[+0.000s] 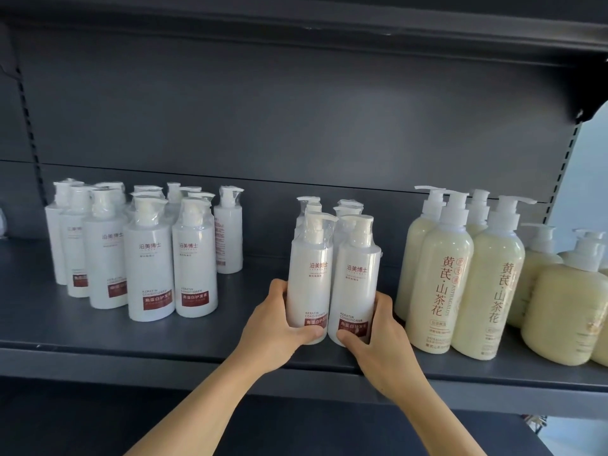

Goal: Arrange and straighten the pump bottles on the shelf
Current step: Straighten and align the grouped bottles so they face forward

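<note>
Two white keratin conditioner pump bottles stand side by side at the shelf's front middle, with more white bottles lined up behind them. My left hand (274,320) wraps the base of the left front bottle (311,274). My right hand (378,337) grips the base of the right front bottle (357,281). Both bottles stand upright and touch each other. A loose cluster of several white pump bottles (149,258) stands to the left, one of them (228,235) set apart and turned label-away.
Tall cream-yellow pump bottles (441,281) stand close on the right, with squatter cream bottles (559,311) beyond them. The dark grey shelf (131,350) has bare room between the left cluster and the held pair. Another shelf (329,24) overhangs above.
</note>
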The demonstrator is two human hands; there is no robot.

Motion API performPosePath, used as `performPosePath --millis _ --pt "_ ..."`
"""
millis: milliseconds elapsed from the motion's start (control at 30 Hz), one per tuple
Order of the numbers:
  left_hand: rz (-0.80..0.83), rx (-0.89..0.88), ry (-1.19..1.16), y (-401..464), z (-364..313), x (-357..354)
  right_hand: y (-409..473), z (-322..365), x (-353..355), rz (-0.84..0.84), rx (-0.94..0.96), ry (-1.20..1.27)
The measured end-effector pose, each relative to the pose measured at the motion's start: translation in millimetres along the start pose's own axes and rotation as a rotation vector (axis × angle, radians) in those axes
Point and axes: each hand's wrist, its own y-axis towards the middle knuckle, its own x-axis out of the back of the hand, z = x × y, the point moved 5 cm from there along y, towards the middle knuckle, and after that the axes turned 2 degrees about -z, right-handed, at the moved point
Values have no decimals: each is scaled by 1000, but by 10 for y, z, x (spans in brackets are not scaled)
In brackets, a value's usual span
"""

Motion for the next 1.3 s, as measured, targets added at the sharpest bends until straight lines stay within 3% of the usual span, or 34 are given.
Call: performPosePath --millis 933,1167,1300 --pt "-14 22 55 -63 -17 15 -42 76 -54 -27 67 -145" --pt "72 42 53 -129 -100 67 -103 119 70 71 -3 -90" --pt "44 39 124 -218 -110 265 -295 363 288 -59 154 -254"
